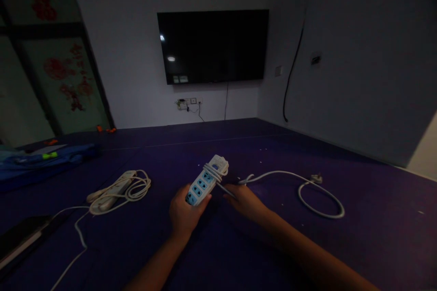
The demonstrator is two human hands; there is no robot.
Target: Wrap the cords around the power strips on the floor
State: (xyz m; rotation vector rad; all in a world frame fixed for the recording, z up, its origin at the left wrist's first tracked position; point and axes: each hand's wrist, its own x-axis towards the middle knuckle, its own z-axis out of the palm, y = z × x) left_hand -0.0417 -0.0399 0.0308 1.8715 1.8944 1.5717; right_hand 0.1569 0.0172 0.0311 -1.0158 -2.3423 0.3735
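Note:
A white power strip (201,185) with blue sockets is tilted up in front of me, its lower end gripped by my left hand (184,213). Several turns of its white cord (214,172) are wrapped around the upper part of the strip. My right hand (244,198), just right of the strip, is closed on the cord. From there the loose cord (283,172) runs right across the purple surface, curves into a loop and ends at a plug (316,178).
On the left, a second power strip (118,189) lies with its coiled white cord. Beyond it are blue fabric (51,159) and a dark flat object (23,236). A television (213,47) hangs on the far wall above sockets (193,101); a black cable (294,63) hangs at the right.

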